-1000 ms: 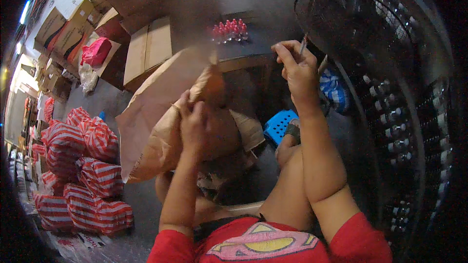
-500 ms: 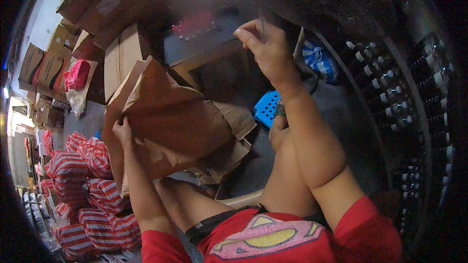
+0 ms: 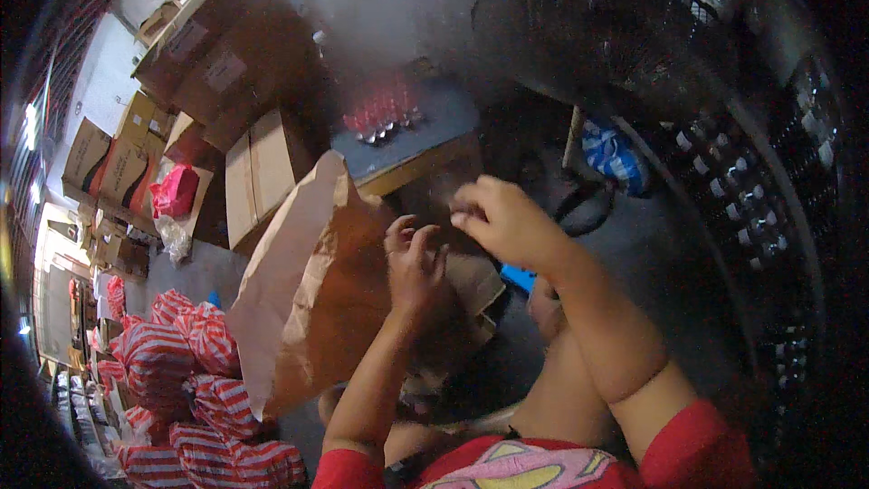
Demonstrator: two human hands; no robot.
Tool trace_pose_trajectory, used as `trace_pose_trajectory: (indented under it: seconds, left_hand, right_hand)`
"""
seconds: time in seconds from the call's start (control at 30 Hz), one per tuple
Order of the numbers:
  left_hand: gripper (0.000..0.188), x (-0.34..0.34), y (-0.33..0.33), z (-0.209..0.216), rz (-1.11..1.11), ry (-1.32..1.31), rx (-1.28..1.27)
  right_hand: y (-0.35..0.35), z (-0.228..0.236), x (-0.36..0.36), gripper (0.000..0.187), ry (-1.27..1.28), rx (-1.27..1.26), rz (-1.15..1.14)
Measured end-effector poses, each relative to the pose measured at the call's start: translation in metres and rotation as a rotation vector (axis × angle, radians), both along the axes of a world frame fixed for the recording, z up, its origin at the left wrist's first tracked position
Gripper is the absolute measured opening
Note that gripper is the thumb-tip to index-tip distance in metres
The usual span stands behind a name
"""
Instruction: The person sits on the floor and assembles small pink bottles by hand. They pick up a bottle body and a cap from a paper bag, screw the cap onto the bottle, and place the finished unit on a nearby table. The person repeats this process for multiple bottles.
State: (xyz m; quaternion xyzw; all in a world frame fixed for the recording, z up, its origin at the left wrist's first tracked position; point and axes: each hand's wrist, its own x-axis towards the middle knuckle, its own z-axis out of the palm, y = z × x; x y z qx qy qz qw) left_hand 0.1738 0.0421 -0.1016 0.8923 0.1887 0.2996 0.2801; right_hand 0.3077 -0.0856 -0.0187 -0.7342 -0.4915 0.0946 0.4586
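Observation:
A large sheet of creased brown paper (image 3: 294,317) stands up in front of my knees, over what looks like cardboard flaps (image 3: 475,285). My left hand (image 3: 416,263) is raised before the paper, its fingers bent but apart, and nothing shows between them. Close to its right, my right hand (image 3: 498,217) is closed with thumb and fingertips together. Whatever may be in that pinch is too small and blurred to make out. Part of a blue plastic piece (image 3: 518,278) shows below my right wrist.
Ahead, small red-and-silver items stand on a low table (image 3: 448,122). Cardboard boxes (image 3: 258,177) are stacked at the far left, and red-and-white striped bundles (image 3: 158,358) at the near left. Racks of white-capped bottles (image 3: 742,199) line the right, beside a blue-and-white bag (image 3: 611,158).
My left hand has let go of the paper's left side and moved right. My right hand has come down toward it. The paper's left part now stands more upright, and the view has shifted.

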Motion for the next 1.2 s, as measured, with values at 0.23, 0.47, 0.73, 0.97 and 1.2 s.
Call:
trace_pose_trajectory:
  seconds: [0.23,0.47,0.73,0.97,1.2]
  left_hand:
    - [0.04,0.137,0.127,-0.057,0.273,0.047,-0.138]
    - [0.053,0.205,0.243,-0.066,0.683,-0.018,-0.027]
    - [0.049,0.201,0.283,-0.079,0.617,0.265,0.199]
    - [0.031,0.187,0.266,-0.079,0.723,0.262,0.128]
    - [0.014,0.158,0.15,-0.051,0.449,-0.548,-0.555]
  right_hand:
    - [-0.04,0.016,0.004,0.022,0.017,-0.184,0.188]
    - [-0.065,0.033,0.021,0.026,0.139,-0.286,0.149]
    - [-0.071,0.039,0.036,0.033,0.18,-0.305,0.149]
    - [-0.058,0.033,0.027,0.034,0.138,-0.237,0.155]
    - [-0.025,0.017,0.019,0.036,0.261,0.065,0.047]
